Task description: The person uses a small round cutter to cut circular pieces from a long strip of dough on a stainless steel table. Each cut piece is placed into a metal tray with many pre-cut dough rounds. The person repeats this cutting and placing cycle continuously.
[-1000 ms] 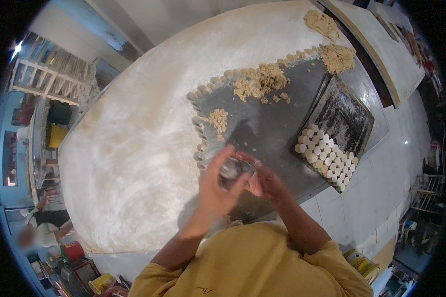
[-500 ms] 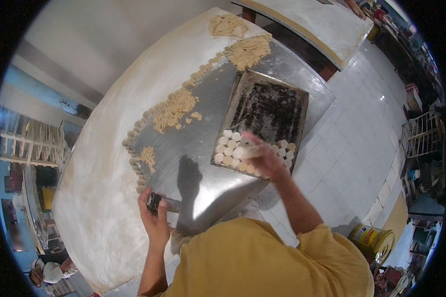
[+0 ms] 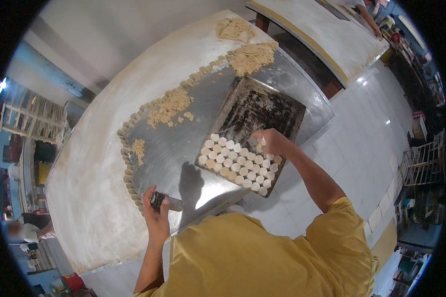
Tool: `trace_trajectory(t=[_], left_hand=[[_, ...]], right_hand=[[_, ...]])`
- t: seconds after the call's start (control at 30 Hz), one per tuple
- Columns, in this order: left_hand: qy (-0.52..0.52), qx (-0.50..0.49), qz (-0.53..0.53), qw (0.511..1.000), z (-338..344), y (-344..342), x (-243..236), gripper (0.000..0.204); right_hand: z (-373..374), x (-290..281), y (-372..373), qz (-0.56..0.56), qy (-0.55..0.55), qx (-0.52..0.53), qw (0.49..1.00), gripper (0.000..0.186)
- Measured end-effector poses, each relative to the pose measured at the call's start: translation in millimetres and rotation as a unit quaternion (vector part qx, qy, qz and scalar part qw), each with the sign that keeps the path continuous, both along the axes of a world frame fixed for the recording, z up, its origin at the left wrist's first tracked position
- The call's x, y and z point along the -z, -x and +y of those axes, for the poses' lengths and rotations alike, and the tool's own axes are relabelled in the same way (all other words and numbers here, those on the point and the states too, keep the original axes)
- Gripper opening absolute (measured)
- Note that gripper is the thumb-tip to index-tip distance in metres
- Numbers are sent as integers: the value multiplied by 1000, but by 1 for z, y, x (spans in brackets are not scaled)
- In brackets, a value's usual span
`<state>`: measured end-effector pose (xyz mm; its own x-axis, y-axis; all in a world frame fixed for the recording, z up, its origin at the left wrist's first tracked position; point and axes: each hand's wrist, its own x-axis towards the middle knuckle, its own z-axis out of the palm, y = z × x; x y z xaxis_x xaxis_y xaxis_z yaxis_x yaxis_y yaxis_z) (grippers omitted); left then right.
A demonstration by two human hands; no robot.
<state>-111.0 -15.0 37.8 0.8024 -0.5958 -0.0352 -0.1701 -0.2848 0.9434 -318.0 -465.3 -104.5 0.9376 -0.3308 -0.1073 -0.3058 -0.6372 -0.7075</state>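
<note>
**Dough rounds [image 3: 243, 171] fill the near end of a blackened baking tray [image 3: 262, 105]**

The right hand [image 3: 272, 141] bends over the tray's rounds; its fingertips are partly hidden, so whether they pinch one I cannot tell. The left hand [image 3: 156, 214] grips a metal tube [image 3: 174, 203], covering part of it. Flour whitens the desk [image 3: 91, 193] around dough scraps [image 3: 169, 108]. Beyond lies a tiled floor [image 3: 332, 163]; a dim rack [image 3: 32, 123] stands left, and the frame crops a co-worker's arm [image 3: 370, 21].
</note>
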Motion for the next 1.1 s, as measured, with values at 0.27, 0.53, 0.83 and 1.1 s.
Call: trace_trajectory(t=[0.27, 0.53, 0.83, 1.1], left_hand=[[-4, -4, 20, 1000, 8, 17, 11, 52], [-25, -6, 10, 1000, 10, 20, 6, 48], [-16, -36, 39, 998, 26, 12, 14, 49], [-62, -26, 42, 997, 56, -23, 22, 51]], right_hand=[[13, -3, 5, 61, 70, -96, 991, 55], [-12, 16, -29, 0, 56, -74, 996, 38], [-14, 10, -46, 119, 53, -102, 986, 34], [-19, 13, -77, 180, 0, -137, 974, 34]])
